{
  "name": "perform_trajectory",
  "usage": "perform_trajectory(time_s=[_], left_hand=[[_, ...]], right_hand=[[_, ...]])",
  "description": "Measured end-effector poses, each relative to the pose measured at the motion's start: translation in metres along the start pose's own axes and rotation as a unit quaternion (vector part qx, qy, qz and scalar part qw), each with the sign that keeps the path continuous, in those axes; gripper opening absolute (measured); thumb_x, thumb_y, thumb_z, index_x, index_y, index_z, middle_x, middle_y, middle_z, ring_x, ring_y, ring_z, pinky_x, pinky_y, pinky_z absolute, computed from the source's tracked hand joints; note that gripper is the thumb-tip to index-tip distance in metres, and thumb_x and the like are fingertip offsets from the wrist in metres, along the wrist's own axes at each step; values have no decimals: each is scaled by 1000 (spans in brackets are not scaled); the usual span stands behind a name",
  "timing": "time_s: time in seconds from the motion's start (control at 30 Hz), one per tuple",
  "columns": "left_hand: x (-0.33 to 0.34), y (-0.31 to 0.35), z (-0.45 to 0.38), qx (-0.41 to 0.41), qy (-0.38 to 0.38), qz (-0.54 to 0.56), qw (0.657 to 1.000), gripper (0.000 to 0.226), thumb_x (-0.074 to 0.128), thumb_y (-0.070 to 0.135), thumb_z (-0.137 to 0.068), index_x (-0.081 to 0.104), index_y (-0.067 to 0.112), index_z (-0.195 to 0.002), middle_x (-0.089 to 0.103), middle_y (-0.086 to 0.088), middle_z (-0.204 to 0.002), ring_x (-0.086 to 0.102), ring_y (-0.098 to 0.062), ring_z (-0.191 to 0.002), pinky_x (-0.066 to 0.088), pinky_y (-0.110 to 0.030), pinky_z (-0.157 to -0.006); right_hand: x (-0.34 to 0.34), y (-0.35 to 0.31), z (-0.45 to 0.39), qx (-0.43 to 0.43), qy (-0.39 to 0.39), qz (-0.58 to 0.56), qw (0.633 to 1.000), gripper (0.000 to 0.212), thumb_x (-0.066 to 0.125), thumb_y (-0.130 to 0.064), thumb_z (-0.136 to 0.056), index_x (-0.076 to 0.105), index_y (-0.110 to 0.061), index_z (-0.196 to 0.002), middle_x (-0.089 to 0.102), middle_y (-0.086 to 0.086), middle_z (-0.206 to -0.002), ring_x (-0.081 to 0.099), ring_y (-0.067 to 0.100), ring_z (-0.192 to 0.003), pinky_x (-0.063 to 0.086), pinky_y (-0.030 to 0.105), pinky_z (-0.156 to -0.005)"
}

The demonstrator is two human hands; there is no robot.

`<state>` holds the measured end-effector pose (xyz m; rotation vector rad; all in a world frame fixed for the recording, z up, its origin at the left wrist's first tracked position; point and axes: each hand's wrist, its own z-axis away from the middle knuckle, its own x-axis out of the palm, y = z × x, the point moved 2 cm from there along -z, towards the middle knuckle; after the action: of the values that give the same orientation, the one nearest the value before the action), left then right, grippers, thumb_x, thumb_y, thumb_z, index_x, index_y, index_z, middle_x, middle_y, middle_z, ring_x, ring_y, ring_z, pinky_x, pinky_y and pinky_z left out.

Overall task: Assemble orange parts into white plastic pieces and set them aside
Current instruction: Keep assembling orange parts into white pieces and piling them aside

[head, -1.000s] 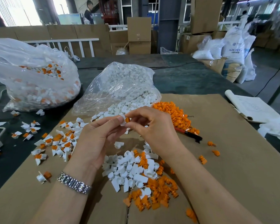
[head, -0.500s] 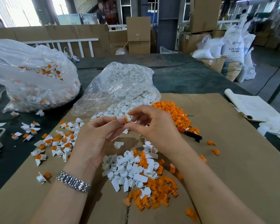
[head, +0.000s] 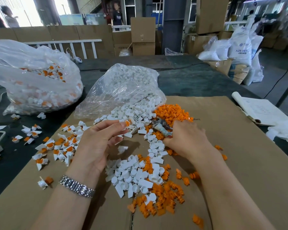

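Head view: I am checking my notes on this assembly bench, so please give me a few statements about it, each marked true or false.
1. The left hand pinches a white piece with an orange insert. True.
2. The right hand is raised clear of the parts. False: it reaches down among the loose orange parts and white pieces.
3. The left wrist wears a metal watch band. True.
4. The bag on the far left holds only white pieces. False: white pieces with orange inserts show inside.
5. The cardboard sheet lies under the piles. True.
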<state>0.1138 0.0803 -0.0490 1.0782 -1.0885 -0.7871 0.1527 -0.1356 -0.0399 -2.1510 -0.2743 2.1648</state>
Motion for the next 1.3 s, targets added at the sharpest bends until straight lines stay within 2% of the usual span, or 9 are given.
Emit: perform_trajectory(time_s=[0.1,0.2,0.3,0.4,0.6,0.8,0.93,1.07,1.3], left_hand=[[-1,0,0,-2,9,32,999,24,89,19,-54,83,14,-76,79,-11,-91,77,-17,-77,57,-20,-57],[1,0,1,1,6,44,999,38,89,19,-57,78,8,-91,78,-10,-89,76,-17,-75,54,-19,-54],[4,1,3,6,-8,53,999,45,88,21,-62,74,7,-102,79,-7,-91,76,-17,-79,54,-18,-55],[5,1,5,13,-15,67,998,35,85,19,-66,74,9,-97,78,-7,-88,76,-16,-78,54,-17,-55],[5,1,5,24,-11,51,998,29,84,16,-69,72,8,-94,77,-8,-85,76,-18,-77,54,-18,-55],[4,0,4,32,-5,42,999,27,83,14,-72,71,8,-95,78,-9,-87,76,-19,-79,55,-19,-56],[5,-1,4,32,-13,38,999,19,79,8,-79,71,5,-97,78,-9,-85,76,-18,-78,55,-19,-56],[5,-1,4,32,-8,34,999,18,79,10,-77,72,5,-92,77,-9,-82,75,-17,-74,55,-19,-57],[5,-3,6,27,10,44,999,23,82,13,-66,74,6,-85,77,-11,-80,75,-18,-72,58,-19,-61]], right_hand=[[-6,-2,2,-24,6,-60,998,30,56,-43,-94,50,-13,-95,53,8,-97,49,24,-87,36,33,-63],[-18,-7,7,-67,-8,-129,989,27,49,-39,-99,51,-15,-87,52,4,-81,45,17,-67,30,30,-53],[-31,-18,16,-118,-84,-218,965,32,48,-38,-103,60,-13,-86,62,11,-75,52,15,-61,45,40,-57],[-32,-31,24,-138,-158,-233,950,39,46,-35,-104,64,0,-100,69,25,-103,58,24,-75,54,55,-79],[-33,-35,26,-152,-161,-221,950,42,45,-36,-104,64,1,-102,67,26,-109,53,23,-74,43,39,-67],[-37,-40,31,-156,-168,-210,950,42,44,-38,-104,65,-2,-103,69,23,-109,56,23,-78,52,55,-83],[-36,-39,31,-171,-160,-198,952,43,42,-39,-105,61,-1,-99,62,12,-86,52,23,-72,47,42,-69],[-31,-45,33,-176,-147,-177,957,33,40,-44,-105,55,-15,-101,64,10,-95,61,26,-85,54,43,-74],[-29,-49,32,-181,-136,-163,960,35,40,-43,-106,55,-11,-102,54,6,-82,46,15,-66,38,28,-56]])
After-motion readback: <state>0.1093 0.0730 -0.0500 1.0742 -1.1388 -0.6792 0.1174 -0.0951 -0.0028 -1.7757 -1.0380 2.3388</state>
